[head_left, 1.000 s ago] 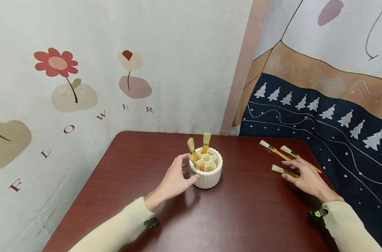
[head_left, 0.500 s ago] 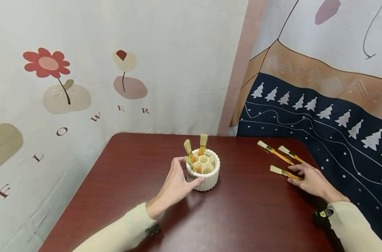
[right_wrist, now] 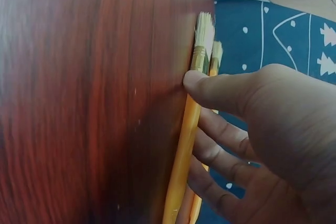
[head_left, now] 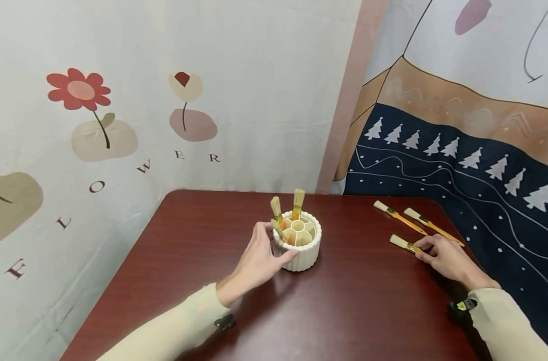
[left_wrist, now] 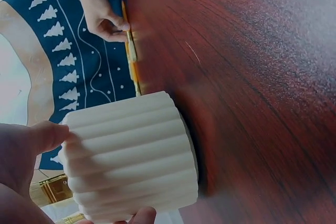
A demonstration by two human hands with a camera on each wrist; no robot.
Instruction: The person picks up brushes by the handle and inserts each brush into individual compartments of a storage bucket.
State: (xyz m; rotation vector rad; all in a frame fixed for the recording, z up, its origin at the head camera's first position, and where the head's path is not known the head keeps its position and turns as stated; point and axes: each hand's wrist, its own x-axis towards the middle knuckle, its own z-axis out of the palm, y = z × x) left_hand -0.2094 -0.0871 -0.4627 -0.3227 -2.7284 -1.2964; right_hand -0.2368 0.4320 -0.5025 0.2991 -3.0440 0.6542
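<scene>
My left hand (head_left: 264, 258) grips a cream fluted round pen holder (head_left: 304, 256) from its left side, thumb at the front and fingers round the back. Inside, the holder is split into compartments about a central ring. Bristle-up paintbrushes (head_left: 298, 201) stand in some of them, on the left and at the back. Over at the right, my right hand (head_left: 450, 258) pinches a flat paintbrush (head_left: 401, 242) between thumb and fingers just behind its metal ferrule. In the right wrist view that brush's orange handle (right_wrist: 182, 156) runs down past the fingers, close along the table.
Two more orange-handled paintbrushes, a nearer-left one (head_left: 398, 216) and one farther right (head_left: 432, 227), lie beyond my right hand. The dark red tabletop (head_left: 346, 311) reaches back to a printed cloth wall (head_left: 265, 125). A navy tree-patterned cloth (head_left: 491, 215) borders its right edge.
My right hand has slid along the brush toward its handle and now pinches it. My left thumb has moved further across the front of the holder.
</scene>
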